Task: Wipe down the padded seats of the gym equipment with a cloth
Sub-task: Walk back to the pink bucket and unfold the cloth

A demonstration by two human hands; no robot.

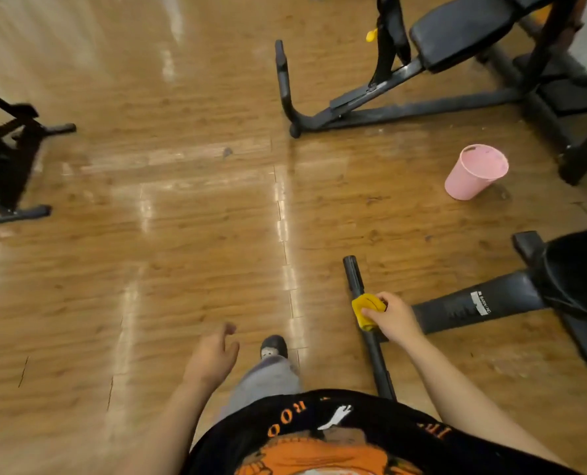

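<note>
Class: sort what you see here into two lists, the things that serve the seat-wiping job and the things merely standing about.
Job: yellow cloth bunched in the right hand; padded seat of the far machine; dark pad at right.

Standing about: pink bucket on the floor; bike frame at left; empty left hand.

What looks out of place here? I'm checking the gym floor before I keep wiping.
The pink bucket stands tilted on the wooden floor beside the black bench frame, in the walkway. Nothing looks spilled around it.
</note>
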